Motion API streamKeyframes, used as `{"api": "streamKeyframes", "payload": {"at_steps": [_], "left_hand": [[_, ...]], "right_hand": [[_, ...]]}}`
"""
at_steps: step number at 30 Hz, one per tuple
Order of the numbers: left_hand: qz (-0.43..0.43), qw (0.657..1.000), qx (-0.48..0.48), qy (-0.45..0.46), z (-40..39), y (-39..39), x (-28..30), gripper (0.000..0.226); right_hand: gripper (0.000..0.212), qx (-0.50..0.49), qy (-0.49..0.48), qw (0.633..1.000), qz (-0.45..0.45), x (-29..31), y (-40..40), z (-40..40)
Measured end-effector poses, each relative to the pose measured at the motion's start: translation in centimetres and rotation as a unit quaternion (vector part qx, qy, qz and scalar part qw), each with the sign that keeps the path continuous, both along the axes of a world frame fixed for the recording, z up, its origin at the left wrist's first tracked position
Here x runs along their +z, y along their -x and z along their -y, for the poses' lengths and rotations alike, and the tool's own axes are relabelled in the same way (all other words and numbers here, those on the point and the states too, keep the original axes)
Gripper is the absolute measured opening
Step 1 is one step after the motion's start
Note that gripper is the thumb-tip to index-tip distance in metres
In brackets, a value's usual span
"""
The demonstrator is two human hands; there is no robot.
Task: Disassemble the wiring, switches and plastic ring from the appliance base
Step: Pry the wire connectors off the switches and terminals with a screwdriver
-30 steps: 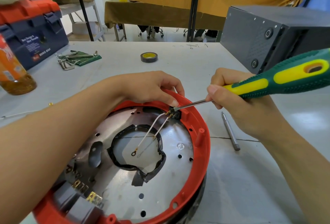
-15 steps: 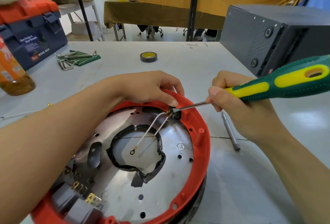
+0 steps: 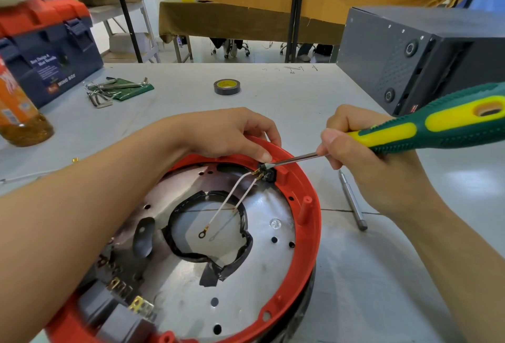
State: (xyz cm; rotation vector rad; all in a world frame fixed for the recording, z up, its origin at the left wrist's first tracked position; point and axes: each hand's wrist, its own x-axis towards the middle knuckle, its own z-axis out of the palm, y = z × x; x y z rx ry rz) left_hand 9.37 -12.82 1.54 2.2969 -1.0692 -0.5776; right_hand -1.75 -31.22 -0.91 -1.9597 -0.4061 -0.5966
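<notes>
The appliance base point(image 3: 308, 233) lies on the table point(image 3: 382, 274). The left hand point(image 3: 232, 135) grips its far rim, thumb beside the small black switch point(image 3: 266, 174). The right hand point(image 3: 363, 151) pinches the screwdriver point(image 3: 426, 126), whose tip points leftward into that switch.

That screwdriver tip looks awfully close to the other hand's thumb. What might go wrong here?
The screwdriver tip is at the small black switch, right beside the left hand thumb; a slip might jab it. Hard levering might snap the red plastic ring or bend the white wires.
</notes>
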Motion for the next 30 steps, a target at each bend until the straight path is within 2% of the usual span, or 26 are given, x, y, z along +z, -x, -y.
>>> {"api": "streamKeyframes", "payload": {"at_steps": [8, 18, 25, 30], "left_hand": [[0.003, 1.000, 0.000, 0.002, -0.08, -0.11, -0.11, 0.018], [0.002, 1.000, 0.000, 0.005, -0.02, -0.14, -0.21, 0.018], [0.010, 1.000, -0.003, 0.003, -0.04, -0.11, -0.12, 0.017], [0.017, 1.000, -0.007, 0.003, -0.03, -0.10, -0.10, 0.014]], "right_hand": [[0.038, 0.007, -0.008, 1.000, -0.004, 0.01, 0.13, -0.19], [0.035, 0.008, 0.022, 1.000, 0.010, 0.09, 0.18, -0.35], [0.032, 0.059, 0.069, 0.995, 0.036, 0.13, 0.47, -0.67], [0.033, 0.046, 0.064, 0.997, 0.020, 0.12, 0.11, -0.77]]}}
